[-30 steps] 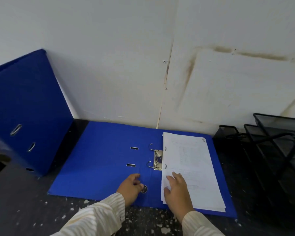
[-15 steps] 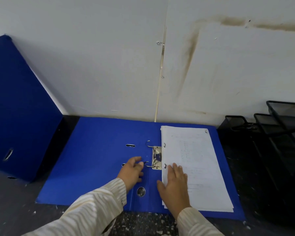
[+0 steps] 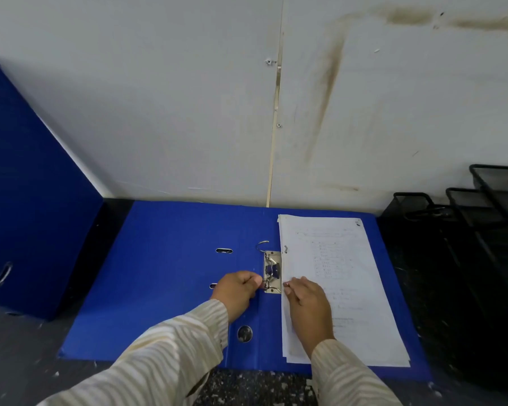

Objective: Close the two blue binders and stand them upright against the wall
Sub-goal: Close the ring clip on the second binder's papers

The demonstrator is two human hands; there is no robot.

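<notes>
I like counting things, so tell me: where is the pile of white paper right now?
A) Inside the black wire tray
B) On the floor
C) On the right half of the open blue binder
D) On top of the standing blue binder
C: the pile of white paper lies flat on the right half of the open blue binder, with the right hand resting on its left edge.

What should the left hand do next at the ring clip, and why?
Probably press the clip's lever down so the rings shut. The open binder lies flat with one ring arch standing apart from the paper stack. The left hand pinches at the metal mechanism, while the right hand rests flat on the paper's edge. The cover likely should not fold over until the rings close.
</notes>
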